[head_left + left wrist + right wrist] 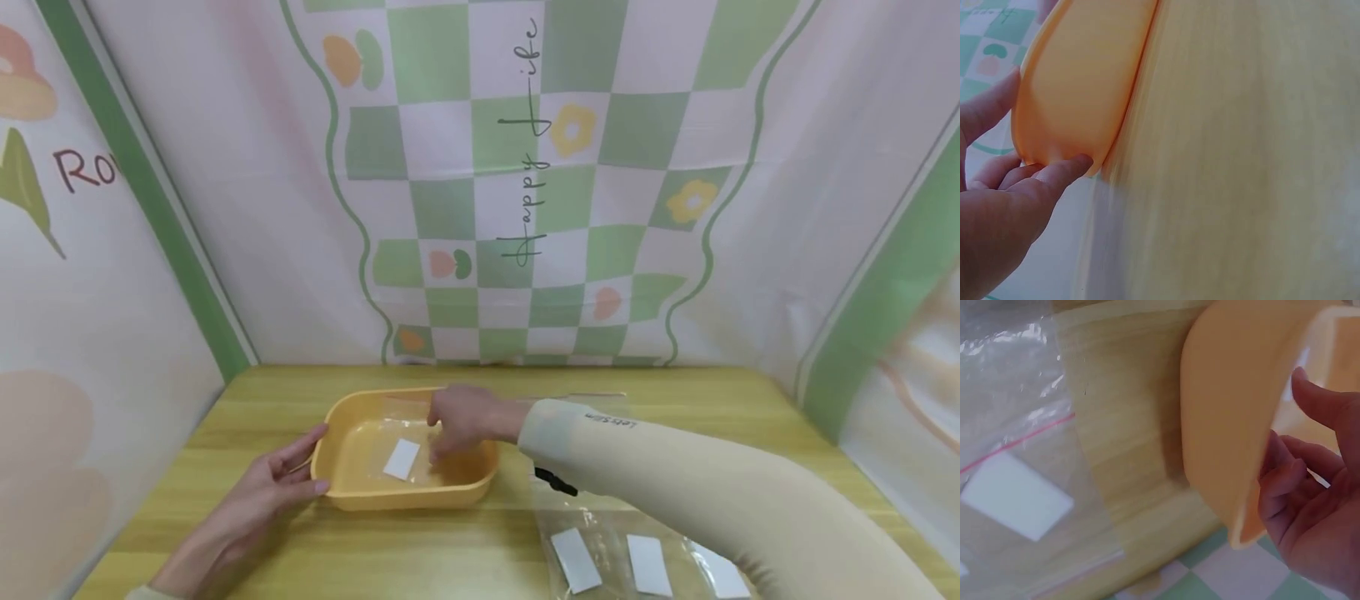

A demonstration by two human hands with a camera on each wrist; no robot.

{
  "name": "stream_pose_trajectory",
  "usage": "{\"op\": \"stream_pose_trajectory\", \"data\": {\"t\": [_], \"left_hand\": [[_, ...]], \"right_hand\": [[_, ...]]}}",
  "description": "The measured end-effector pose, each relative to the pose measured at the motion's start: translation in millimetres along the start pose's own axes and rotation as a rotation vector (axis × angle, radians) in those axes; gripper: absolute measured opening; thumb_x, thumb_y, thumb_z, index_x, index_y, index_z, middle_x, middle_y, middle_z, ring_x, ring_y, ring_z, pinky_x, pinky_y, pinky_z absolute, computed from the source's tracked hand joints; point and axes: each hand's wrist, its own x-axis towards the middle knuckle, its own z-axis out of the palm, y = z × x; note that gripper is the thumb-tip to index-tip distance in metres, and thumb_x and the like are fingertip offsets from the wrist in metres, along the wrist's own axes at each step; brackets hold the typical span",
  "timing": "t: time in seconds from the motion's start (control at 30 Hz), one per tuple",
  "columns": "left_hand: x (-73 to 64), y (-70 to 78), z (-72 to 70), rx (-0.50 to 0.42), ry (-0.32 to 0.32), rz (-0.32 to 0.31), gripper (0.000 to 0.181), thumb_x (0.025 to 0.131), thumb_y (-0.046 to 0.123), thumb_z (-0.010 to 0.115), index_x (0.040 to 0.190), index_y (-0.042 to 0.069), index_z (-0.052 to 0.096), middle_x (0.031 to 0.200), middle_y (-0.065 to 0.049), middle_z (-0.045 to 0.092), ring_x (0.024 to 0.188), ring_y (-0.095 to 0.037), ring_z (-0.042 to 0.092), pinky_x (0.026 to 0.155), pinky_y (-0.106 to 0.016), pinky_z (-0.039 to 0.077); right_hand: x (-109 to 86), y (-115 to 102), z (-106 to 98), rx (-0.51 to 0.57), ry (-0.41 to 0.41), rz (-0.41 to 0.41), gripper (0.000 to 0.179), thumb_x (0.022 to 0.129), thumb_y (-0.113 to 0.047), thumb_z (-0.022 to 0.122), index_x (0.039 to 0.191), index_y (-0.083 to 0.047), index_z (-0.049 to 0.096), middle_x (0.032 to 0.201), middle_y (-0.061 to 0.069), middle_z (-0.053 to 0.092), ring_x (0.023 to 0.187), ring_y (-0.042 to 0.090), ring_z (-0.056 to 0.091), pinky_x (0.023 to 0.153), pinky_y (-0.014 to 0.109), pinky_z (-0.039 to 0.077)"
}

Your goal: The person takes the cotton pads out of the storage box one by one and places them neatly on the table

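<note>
A yellow plastic basin (408, 498) stands on the table, left of the middle. My left hand (262, 492) holds its left end, thumb and fingers spread on the rim. The left wrist view shows that hand (1016, 187) against the basin's outer wall (1079, 81). Inside the basin lies a clear plastic bag (397, 410) with a white rectangular piece (402, 459). My right hand (465, 421) reaches over the right rim into the basin, beside the bag. In the right wrist view its fingers (1285, 481) are loosely bent, thumb apart, with nothing seen between them.
On the wooden table (420, 554), right of the basin, lie clear zip bags (1016, 375) with several white pieces (576, 560), partly under my right sleeve (697, 475). A printed cloth (502, 308) hangs behind the table's far edge.
</note>
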Motion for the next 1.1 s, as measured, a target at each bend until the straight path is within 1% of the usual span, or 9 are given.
{"op": "stream_pose_trajectory", "data": {"t": [0.17, 0.23, 0.3, 0.5, 0.63, 0.73, 0.9, 0.93, 1.1], "left_hand": [[-0.8, 0.5, -0.4, -0.002, -0.004, 0.006, 0.090, 0.095, -0.001, 0.073, 0.165, -0.003, 0.016, 0.170, -0.026, 0.012, 0.149, -0.047, 0.030, 0.107, -0.026, 0.047], [-1.0, 0.7, -0.2, -0.003, -0.002, -0.004, 0.091, 0.094, -0.001, 0.073, 0.165, -0.002, 0.016, 0.171, -0.025, 0.012, 0.150, -0.046, 0.029, 0.107, -0.025, 0.047], [-1.0, 0.8, 0.1, 0.000, 0.001, -0.014, 0.092, 0.094, 0.000, 0.074, 0.165, -0.002, 0.016, 0.171, -0.024, 0.012, 0.150, -0.046, 0.029, 0.107, -0.026, 0.047], [-0.7, 0.2, -0.2, 0.013, 0.000, -0.014, 0.092, 0.094, 0.002, 0.075, 0.165, -0.001, 0.017, 0.171, -0.024, 0.013, 0.150, -0.046, 0.029, 0.109, -0.027, 0.045], [-0.6, -0.5, -0.6, 0.010, 0.001, -0.012, 0.092, 0.093, 0.002, 0.076, 0.165, -0.001, 0.018, 0.171, -0.023, 0.013, 0.150, -0.046, 0.029, 0.109, -0.027, 0.045], [-0.9, -1.0, -1.0, 0.010, 0.006, -0.004, 0.093, 0.092, 0.001, 0.076, 0.165, -0.001, 0.018, 0.171, -0.024, 0.013, 0.150, -0.047, 0.029, 0.110, -0.029, 0.045], [-1.2, -2.0, -1.5, 0.019, 0.006, -0.002, 0.092, 0.093, 0.001, 0.076, 0.165, 0.000, 0.018, 0.171, -0.024, 0.013, 0.150, -0.047, 0.030, 0.110, -0.030, 0.044], [-1.2, -2.0, -1.5, 0.018, 0.005, -0.002, 0.092, 0.093, 0.001, 0.075, 0.165, 0.000, 0.018, 0.171, -0.024, 0.013, 0.150, -0.047, 0.030, 0.110, -0.029, 0.044], [-1.2, -2.0, 0.0, -0.003, 0.001, 0.001, 0.091, 0.094, 0.000, 0.074, 0.165, -0.002, 0.017, 0.171, -0.025, 0.012, 0.150, -0.046, 0.029, 0.109, -0.027, 0.046]], "right_hand": [[5.4, -1.0, 10.2, 0.044, -0.022, 0.050, 0.040, 0.079, -0.049, 0.092, 0.076, -0.013, 0.073, 0.075, -0.006, 0.064, 0.072, 0.011, 0.056, 0.060, 0.027, 0.048], [6.9, -0.8, 13.3, 0.042, -0.023, 0.059, 0.046, 0.080, -0.051, 0.090, 0.066, -0.016, 0.064, 0.066, -0.007, 0.057, 0.065, 0.011, 0.049, 0.056, 0.027, 0.044], [8.1, -1.0, 15.4, 0.007, -0.014, 0.060, 0.046, 0.080, -0.054, 0.088, 0.063, -0.020, 0.064, 0.066, -0.009, 0.057, 0.065, 0.010, 0.051, 0.058, 0.026, 0.047], [12.4, -1.5, 22.7, -0.052, 0.015, 0.078, 0.036, 0.079, -0.054, 0.090, 0.070, -0.022, 0.076, 0.072, -0.010, 0.067, 0.067, 0.010, 0.060, 0.065, 0.026, 0.053], [13.4, -4.0, 24.6, -0.012, 0.033, 0.048, 0.026, 0.079, -0.042, 0.092, 0.092, -0.020, 0.086, 0.095, -0.007, 0.076, 0.083, 0.011, 0.068, 0.071, 0.026, 0.056], [13.0, -7.8, 23.5, 0.043, 0.053, 0.028, 0.020, 0.079, -0.028, 0.090, 0.098, -0.021, 0.087, 0.103, -0.007, 0.077, 0.091, 0.012, 0.069, 0.074, 0.027, 0.057], [12.9, -12.3, 21.6, 0.085, 0.076, 0.031, 0.011, 0.081, -0.013, 0.083, 0.088, -0.021, 0.086, 0.091, -0.009, 0.077, 0.085, 0.010, 0.069, 0.072, 0.026, 0.058], [13.4, -12.3, 21.3, 0.082, 0.081, 0.026, 0.010, 0.084, -0.012, 0.082, 0.087, -0.021, 0.086, 0.089, -0.010, 0.077, 0.084, 0.009, 0.069, 0.080, 0.027, 0.059], [10.9, -8.3, 20.4, 0.104, 0.144, -0.015, 0.015, 0.089, -0.008, 0.076, 0.080, -0.016, 0.084, 0.078, -0.008, 0.074, 0.070, 0.008, 0.063, 0.070, 0.024, 0.056]]}}
